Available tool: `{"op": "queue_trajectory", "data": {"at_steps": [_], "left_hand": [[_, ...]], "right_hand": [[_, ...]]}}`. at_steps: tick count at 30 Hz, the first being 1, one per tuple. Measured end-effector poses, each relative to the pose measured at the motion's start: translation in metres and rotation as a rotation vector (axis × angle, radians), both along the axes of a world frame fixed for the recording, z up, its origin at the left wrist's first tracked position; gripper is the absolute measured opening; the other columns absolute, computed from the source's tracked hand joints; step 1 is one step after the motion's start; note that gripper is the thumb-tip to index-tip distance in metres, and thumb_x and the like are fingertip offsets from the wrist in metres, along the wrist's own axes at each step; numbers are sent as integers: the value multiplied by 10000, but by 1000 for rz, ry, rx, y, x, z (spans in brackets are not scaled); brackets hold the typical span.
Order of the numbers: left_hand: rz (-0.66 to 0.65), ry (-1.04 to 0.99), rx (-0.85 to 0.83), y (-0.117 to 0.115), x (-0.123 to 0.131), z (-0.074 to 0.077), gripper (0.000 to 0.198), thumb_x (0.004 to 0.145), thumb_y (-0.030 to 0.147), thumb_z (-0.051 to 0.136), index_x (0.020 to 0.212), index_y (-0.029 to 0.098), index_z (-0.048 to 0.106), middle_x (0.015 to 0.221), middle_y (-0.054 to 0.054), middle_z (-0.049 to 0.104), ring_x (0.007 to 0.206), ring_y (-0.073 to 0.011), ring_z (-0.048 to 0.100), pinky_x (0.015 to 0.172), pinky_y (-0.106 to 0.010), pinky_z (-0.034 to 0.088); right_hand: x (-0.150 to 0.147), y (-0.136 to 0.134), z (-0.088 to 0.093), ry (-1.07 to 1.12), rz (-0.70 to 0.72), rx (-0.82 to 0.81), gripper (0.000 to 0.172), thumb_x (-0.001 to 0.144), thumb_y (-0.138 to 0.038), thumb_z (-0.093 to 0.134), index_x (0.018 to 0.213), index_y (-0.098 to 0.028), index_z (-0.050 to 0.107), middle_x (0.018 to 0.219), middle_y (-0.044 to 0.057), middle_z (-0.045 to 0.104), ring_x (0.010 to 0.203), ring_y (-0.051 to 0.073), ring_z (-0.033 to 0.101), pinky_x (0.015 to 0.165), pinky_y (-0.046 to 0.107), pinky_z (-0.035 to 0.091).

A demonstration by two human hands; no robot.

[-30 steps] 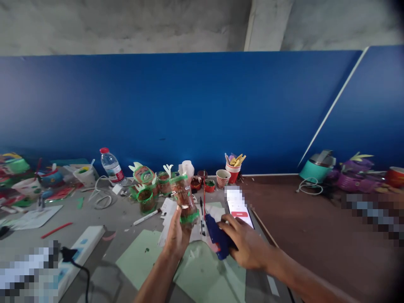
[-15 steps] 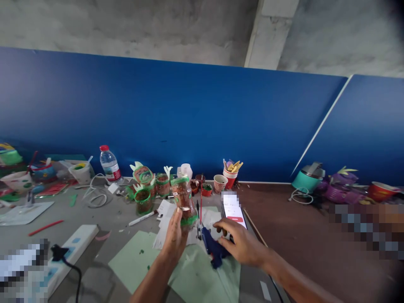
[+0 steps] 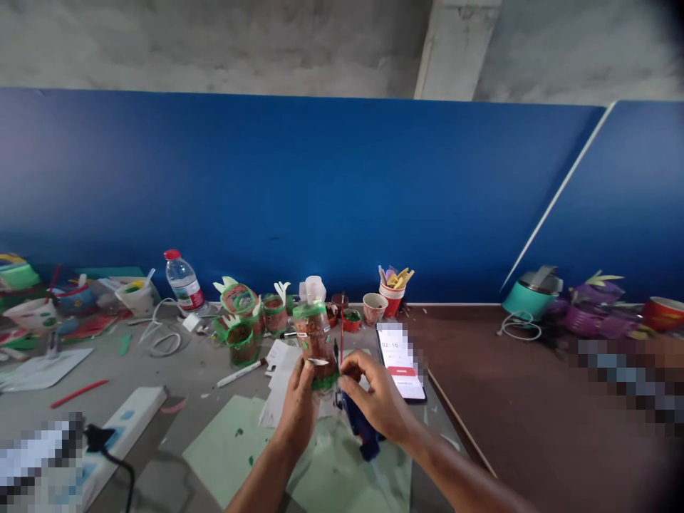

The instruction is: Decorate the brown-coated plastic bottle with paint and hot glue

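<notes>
My left hand (image 3: 298,410) is wrapped round a clear plastic bottle (image 3: 314,340) with reddish-brown decoration and green bands, held upright above the table. My right hand (image 3: 377,399) is beside it with fingers pinched at the bottle's lower green band; what they pinch is too small to name. A blue glue gun (image 3: 362,431) lies on the light green paper sheet (image 3: 320,463) just under my right hand. A thin red stick (image 3: 342,331) stands up behind the bottle.
A phone (image 3: 400,360) with a lit screen lies right of the hands. Behind stand several similar decorated bottle pieces (image 3: 243,320), a water bottle (image 3: 180,281), paper cups (image 3: 374,308), a white marker (image 3: 240,370). A power strip (image 3: 115,434) lies left. A teal pot (image 3: 530,296) sits on the brown table.
My right hand has left the blue glue gun, which now lies on the green paper, and moved left up to the bottle's lower band. The left hand keeps holding the bottle.
</notes>
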State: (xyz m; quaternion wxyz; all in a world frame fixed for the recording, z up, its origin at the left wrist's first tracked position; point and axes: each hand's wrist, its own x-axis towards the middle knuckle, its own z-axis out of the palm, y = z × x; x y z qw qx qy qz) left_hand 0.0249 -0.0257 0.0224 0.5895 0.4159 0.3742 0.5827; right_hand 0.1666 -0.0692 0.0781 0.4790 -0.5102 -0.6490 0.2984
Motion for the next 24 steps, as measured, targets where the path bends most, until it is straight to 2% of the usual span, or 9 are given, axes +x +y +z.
{"op": "queue_trajectory", "data": {"at_steps": [5,10,18,24], "left_hand": [[-25,-13,16,-4,3,5,417,777,488,640,1074,199,681,1083,-93,711,1085,-293,603,918,-369,471],[-25,-105,-4,-4,2,4,326,736,385,725,1002,196,712,1092,-92,710,1124,-294,582,914,-330,471],[-11,-69,-24,-3,1,-4,377,733,351,720,1080,205,699,1076,-71,725,1152,-300,576,934,-330,467],[-54,-49,-19,-6,3,-1,402,737,379,711,1106,221,691,1060,-55,728,1123,-305,593,928,-350,479]], "right_hand": [[0,0,0,57,-21,27,92,811,-263,525,813,-187,576,743,13,580,696,154,544,605,246,422],[-1,-2,3,46,-47,60,68,803,-213,526,770,-193,582,704,2,562,645,142,532,559,232,392],[-1,0,-1,-44,-105,143,96,801,-175,536,729,-188,599,692,10,569,624,141,512,581,244,386],[0,0,2,-52,-130,153,114,787,-168,525,682,-197,558,659,0,542,614,139,499,574,239,373]]}}
